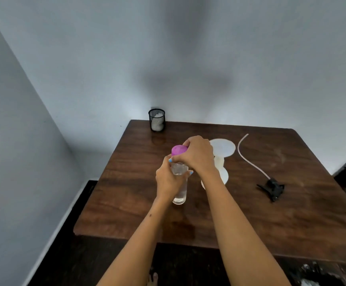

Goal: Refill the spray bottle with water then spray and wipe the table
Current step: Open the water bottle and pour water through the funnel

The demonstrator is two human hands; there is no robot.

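A clear water bottle (180, 193) with a pink cap (178, 150) stands upright on the brown wooden table (250, 213). My left hand (169, 178) grips the bottle's upper body. My right hand (199, 155) closes over the pink cap from above. Behind my right wrist stands a white spray bottle (221, 172) with a white funnel (224, 148) in its neck. The black spray head (272, 187) with its long pale tube (246, 155) lies on the table to the right, apart from the bottle.
A black mesh cup (156, 120) with something white inside stands at the table's far left corner by the wall. A wet patch (180, 226) shines on the wood near the front edge. Dark floor lies below and left of the table.
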